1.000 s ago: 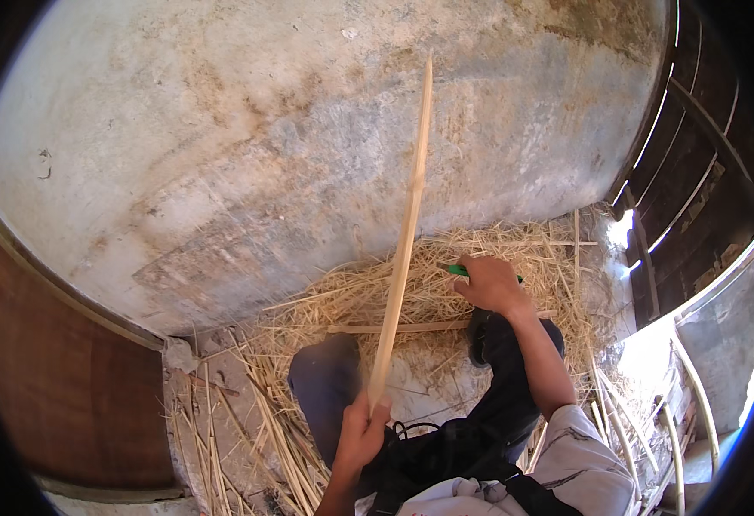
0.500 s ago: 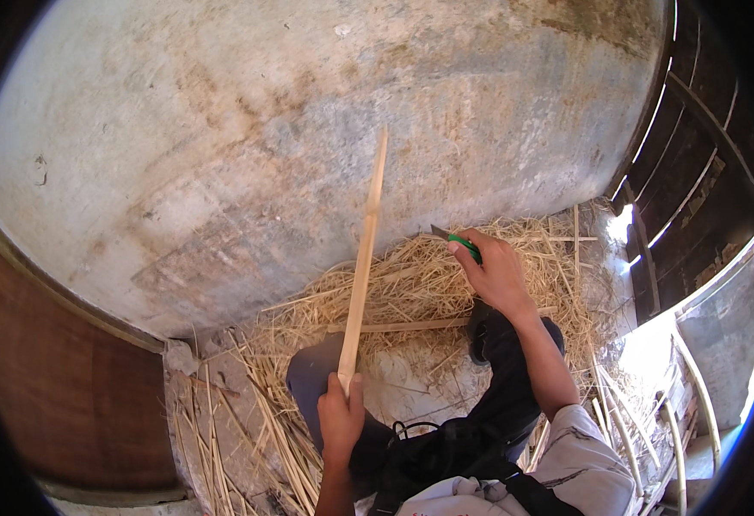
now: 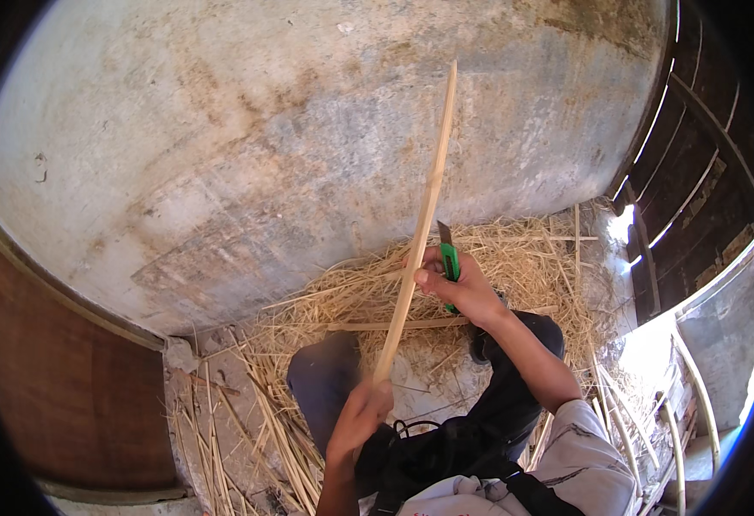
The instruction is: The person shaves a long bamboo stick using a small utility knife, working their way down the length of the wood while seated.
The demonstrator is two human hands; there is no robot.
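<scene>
Underfoot, straw litter [image 3: 514, 258] against grey plastered wall [image 3: 265, 146]

A big, stained concrete wall [image 3: 248, 146] fills the space beyond the right hand [image 3: 463, 288] — grey, blotched with brown. Below and around that hand lies a heap of loose straw [image 3: 514, 258], spreading down past the left hand [image 3: 358, 420] onto a dusty floor [image 3: 222, 378]. A single flat stick [image 3: 411, 324] lies across the straw, just under the right hand. Off to the left hand's side stands a reddish-brown panel [image 3: 58, 361] — and far right of the right hand, dark wooden slats [image 3: 695, 163] with daylight between them.
</scene>
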